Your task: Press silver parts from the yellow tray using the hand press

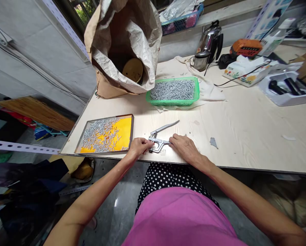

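Note:
Near the table's front edge lies a pair of silver eyelet-type pliers, with a spring at the pivot, its handles spread apart and its jaw end toward the left. My right hand is closed around the tip of the lower handle; the upper handle slants up free. At the jaws, my left hand has its fingers pinched together, and whatever sits between them is too small or hidden to name. Just left of that hand is a shallow tray with a yellow bottom and many small silver rivet-like pins.
A green plastic basket full of similar pins stands beyond the pliers. Beside it leans a large open sack with a round container inside. Kettle, metal cup, orange battery and white bin line the back right.

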Tool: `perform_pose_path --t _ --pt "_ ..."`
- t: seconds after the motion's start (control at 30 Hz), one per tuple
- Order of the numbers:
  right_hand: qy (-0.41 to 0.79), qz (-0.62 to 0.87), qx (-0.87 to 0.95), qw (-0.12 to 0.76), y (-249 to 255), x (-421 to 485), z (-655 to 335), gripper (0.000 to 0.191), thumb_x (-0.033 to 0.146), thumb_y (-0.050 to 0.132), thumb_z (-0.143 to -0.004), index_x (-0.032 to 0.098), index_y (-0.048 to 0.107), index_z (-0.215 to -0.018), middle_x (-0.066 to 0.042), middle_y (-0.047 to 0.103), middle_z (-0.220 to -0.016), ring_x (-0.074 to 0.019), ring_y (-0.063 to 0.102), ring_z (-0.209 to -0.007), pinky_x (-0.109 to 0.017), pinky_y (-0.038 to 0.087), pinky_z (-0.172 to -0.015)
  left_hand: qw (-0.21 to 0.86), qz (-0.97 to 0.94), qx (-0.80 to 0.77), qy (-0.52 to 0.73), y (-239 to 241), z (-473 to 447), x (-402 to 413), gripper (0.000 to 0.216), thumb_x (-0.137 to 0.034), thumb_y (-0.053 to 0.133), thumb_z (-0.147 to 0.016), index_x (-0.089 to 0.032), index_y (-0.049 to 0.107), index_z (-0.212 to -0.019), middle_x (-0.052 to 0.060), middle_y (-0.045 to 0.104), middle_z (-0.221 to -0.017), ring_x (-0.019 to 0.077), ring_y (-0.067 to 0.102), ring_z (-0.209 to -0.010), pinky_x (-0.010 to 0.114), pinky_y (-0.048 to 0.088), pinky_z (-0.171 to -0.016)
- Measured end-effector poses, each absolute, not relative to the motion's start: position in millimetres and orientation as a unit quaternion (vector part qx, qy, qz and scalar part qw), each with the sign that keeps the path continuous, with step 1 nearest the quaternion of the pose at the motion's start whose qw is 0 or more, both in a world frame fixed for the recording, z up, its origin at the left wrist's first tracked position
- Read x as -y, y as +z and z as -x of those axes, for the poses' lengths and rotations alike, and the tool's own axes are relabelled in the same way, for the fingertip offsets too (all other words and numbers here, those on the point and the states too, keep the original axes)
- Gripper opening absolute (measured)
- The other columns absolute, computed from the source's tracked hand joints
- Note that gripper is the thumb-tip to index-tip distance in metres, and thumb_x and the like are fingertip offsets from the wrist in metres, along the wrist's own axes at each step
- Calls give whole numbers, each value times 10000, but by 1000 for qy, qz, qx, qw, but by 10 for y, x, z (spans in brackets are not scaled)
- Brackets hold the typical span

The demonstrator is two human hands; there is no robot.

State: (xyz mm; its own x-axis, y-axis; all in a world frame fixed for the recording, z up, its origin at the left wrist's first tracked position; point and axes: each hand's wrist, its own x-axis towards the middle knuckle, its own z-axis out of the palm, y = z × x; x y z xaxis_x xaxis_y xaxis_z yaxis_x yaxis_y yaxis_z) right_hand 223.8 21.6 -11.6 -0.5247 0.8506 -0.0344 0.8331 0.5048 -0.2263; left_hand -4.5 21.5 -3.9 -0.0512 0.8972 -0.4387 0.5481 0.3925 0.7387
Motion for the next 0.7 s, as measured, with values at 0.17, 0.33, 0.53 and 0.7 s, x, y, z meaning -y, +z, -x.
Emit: perform_pose_path --t 0.17,0.33,0.53,0.7 --pt "101 484 867 64 -168 -209 -2250 183 237 460 -975 191 633 -940 -77 649 -975 -181 603 -838 -301 386 -689 463 -509 -708 157 -29 62 -241 300 -397 712 -749 -126 675 -626 -56 472 -409 60 349 -384 211 229 -409" --pt "100 484 867 63 -190 -213 -2251 184 239 458 -978 186 632 -949 -76 639 -972 -188 600 -840 -307 382 -689 471 -527 -700 98 9 60 -319 290 -352 703 -744 -132 639 -567 -61 443 -376 59 332 -372 213 235 -424" --pt "102 487 865 66 -225 -203 -2239 202 241 439 -983 187 632 -967 -81 633 -977 -190 599 -829 -306 397 -699 484 -544 -683 55 57 82 -369 307 -374 691 -741 -132 628 -563 -55 452 -367 60 327 -366 218 220 -426" --pt "126 462 872 106 -192 -264 -2378 327 353 582 -904 191 587 -1189 -137 566 -1272 -265 567 -1044 -385 445 -843 500 -530 -682 56 54 79 -344 389 -438 710 -722 -149 566 -504 -50 454 -375 61 340 -363 220 212 -416"
